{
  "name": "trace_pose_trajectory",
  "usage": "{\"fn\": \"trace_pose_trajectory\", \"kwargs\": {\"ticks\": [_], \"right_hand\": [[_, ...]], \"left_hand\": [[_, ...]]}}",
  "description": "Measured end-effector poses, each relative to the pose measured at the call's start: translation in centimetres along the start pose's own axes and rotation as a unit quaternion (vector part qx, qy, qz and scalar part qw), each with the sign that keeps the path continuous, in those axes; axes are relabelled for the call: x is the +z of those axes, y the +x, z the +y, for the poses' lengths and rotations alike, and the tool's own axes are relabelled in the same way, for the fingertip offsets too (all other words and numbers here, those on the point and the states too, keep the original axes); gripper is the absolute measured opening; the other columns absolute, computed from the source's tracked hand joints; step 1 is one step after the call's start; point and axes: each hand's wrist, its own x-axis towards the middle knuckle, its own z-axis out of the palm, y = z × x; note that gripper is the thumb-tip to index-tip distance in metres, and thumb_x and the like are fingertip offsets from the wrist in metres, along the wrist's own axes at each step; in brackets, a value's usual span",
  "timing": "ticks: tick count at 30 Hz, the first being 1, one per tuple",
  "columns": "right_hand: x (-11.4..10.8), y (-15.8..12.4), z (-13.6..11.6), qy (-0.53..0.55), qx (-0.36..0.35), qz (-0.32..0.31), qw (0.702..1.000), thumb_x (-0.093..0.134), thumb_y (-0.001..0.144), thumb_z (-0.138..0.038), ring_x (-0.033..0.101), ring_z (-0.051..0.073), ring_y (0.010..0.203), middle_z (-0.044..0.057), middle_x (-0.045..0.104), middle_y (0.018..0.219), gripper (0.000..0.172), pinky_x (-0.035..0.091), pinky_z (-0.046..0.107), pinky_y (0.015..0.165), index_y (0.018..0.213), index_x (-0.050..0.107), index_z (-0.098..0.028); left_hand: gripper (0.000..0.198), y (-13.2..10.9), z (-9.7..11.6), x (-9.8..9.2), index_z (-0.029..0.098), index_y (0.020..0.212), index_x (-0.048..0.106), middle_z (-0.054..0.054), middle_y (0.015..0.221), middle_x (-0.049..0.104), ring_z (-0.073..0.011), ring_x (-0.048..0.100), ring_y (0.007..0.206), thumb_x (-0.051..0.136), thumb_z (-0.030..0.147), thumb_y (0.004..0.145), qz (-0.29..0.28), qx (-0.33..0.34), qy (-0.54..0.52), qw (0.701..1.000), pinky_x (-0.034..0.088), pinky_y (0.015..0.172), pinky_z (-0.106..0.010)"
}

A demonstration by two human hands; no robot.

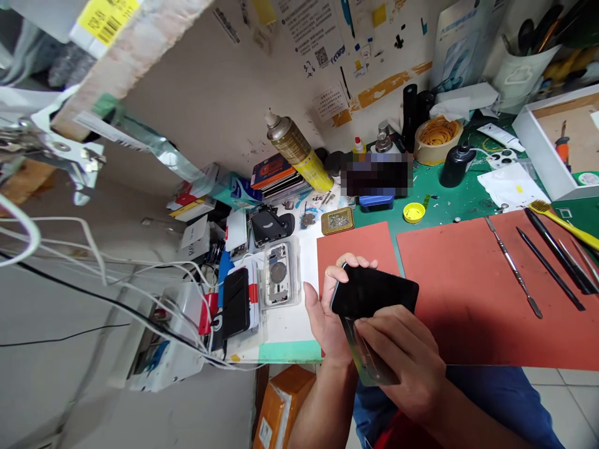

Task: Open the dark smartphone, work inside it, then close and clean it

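Observation:
A black smartphone [377, 292] is held above the front edge of the red mat, its dark screen facing me. Around its left end wrap the fingers of my left hand [333, 318], with the thumb raised off to the side. My right hand [409, 355] pinches a clear, shiny film [369, 355] at the phone's lower edge. The film hangs down below the phone, partly covered by my right fingers. Whether the film still touches the screen, I cannot tell.
Metal spudger [515, 268], black tweezers [561, 265] and a yellow brush [566, 224] lie on the red mat [461, 274]. To the left are an opened phone housing [278, 274], another black phone [235, 302] and loose white cables [154, 262]. A spray can [299, 149] leans behind.

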Motion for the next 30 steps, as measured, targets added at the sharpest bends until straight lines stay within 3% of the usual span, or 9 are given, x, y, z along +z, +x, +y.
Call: {"fn": "trace_pose_trajectory", "kwargs": {"ticks": [6, 11, 16, 19, 20, 23, 25, 27, 30], "right_hand": [[-0.7, -1.0, 0.8, -0.026, 0.043, -0.002, 0.999, 0.069, 0.103, -0.009, 0.076, 0.026, 0.096, 0.011, 0.08, 0.103, 0.031, 0.067, 0.044, 0.088, 0.133, 0.07, -0.017], [-3.0, -1.8, 4.0, -0.166, 0.114, -0.094, 0.975, 0.08, 0.097, -0.043, 0.061, 0.045, 0.143, 0.025, 0.064, 0.153, 0.087, 0.058, 0.068, 0.112, 0.169, 0.04, -0.016], [-5.0, 0.4, 5.8, -0.135, 0.069, -0.21, 0.966, 0.074, 0.089, -0.021, 0.071, 0.041, 0.131, 0.023, 0.07, 0.145, 0.096, 0.063, 0.065, 0.105, 0.174, 0.028, -0.018], [-6.9, 3.2, 5.1, -0.121, -0.021, -0.274, 0.954, 0.068, 0.087, -0.011, 0.071, 0.038, 0.133, 0.024, 0.07, 0.147, 0.095, 0.056, 0.068, 0.115, 0.173, 0.028, -0.014], [-7.6, 4.3, 4.7, -0.122, -0.056, -0.306, 0.943, 0.066, 0.087, -0.007, 0.07, 0.037, 0.136, 0.024, 0.07, 0.147, 0.093, 0.051, 0.069, 0.12, 0.172, 0.03, -0.012], [-8.5, 7.6, 3.2, -0.133, -0.151, -0.416, 0.887, 0.064, 0.087, 0.001, 0.067, 0.032, 0.143, 0.024, 0.072, 0.147, 0.084, 0.039, 0.067, 0.132, 0.167, 0.039, -0.007], [-8.5, 9.4, 2.5, -0.126, -0.195, -0.467, 0.853, 0.069, 0.091, -0.004, 0.06, 0.033, 0.151, 0.023, 0.072, 0.147, 0.077, 0.033, 0.065, 0.136, 0.164, 0.044, -0.005], [-8.5, 10.6, 2.1, -0.115, -0.214, -0.478, 0.844, 0.072, 0.094, -0.011, 0.046, 0.035, 0.162, 0.021, 0.069, 0.154, 0.073, 0.029, 0.066, 0.138, 0.163, 0.048, -0.008], [-9.7, 10.0, 1.9, -0.135, -0.159, -0.373, 0.904, 0.06, 0.101, -0.006, 0.039, 0.036, 0.166, 0.016, 0.063, 0.163, 0.063, 0.038, 0.066, 0.134, 0.162, 0.053, -0.017]], "left_hand": [[0.066, 0.2, 0.1, 0.1, 0.024, 0.083, 0.07, -0.006, 0.106, 0.056, -0.0237, 0.06, 0.105, 0.031, 0.071, 0.11, 0.009, 0.028, 0.015, 0.999, 0.053, 0.115, -0.051], [0.065, 0.4, -0.5, -0.1, 0.024, 0.089, 0.075, -0.005, 0.104, 0.062, -0.022, 0.064, 0.101, 0.042, 0.078, 0.105, 0.035, 0.044, 0.013, 0.998, 0.056, 0.112, -0.049], [0.066, -0.7, 0.8, -0.5, 0.027, 0.11, 0.081, -0.005, 0.111, 0.072, -0.0237, 0.071, 0.11, 0.051, 0.084, 0.099, 0.06, 0.045, -0.025, 0.997, 0.05, 0.123, -0.053], [0.084, -0.4, 3.1, -2.2, 0.031, 0.143, 0.073, -0.012, 0.145, 0.072, -0.0358, 0.066, 0.139, 0.044, 0.093, 0.094, 0.036, -0.027, -0.03, 0.999, 0.044, 0.127, -0.06], [0.084, -0.1, 3.8, -2.9, 0.028, 0.145, 0.072, -0.014, 0.15, 0.071, -0.0384, 0.064, 0.143, 0.046, 0.091, 0.095, 0.002, -0.099, -0.007, 0.995, 0.043, 0.127, -0.061], [0.082, 1.0, 4.7, -4.8, 0.014, 0.136, 0.076, -0.023, 0.138, 0.076, -0.0441, 0.067, 0.14, 0.055, 0.083, 0.097, -0.125, -0.364, 0.036, 0.922, 0.045, 0.125, -0.062], [0.071, 1.2, 4.3, -5.1, 0.016, 0.129, 0.078, -0.021, 0.126, 0.081, -0.0441, 0.071, 0.135, 0.059, 0.078, 0.099, -0.162, -0.464, 0.035, 0.87, 0.049, 0.12, -0.063], [0.063, 0.7, 3.7, -4.6, 0.018, 0.124, 0.079, -0.017, 0.115, 0.084, -0.0427, 0.076, 0.127, 0.059, 0.074, 0.102, -0.153, -0.478, 0.024, 0.865, 0.054, 0.115, -0.062], [0.077, -0.6, 2.9, -3.3, 0.015, 0.121, 0.08, -0.018, 0.103, 0.084, -0.0401, 0.082, 0.108, 0.051, 0.083, 0.099, -0.13, -0.405, -0.001, 0.905, 0.062, 0.104, -0.056]]}}
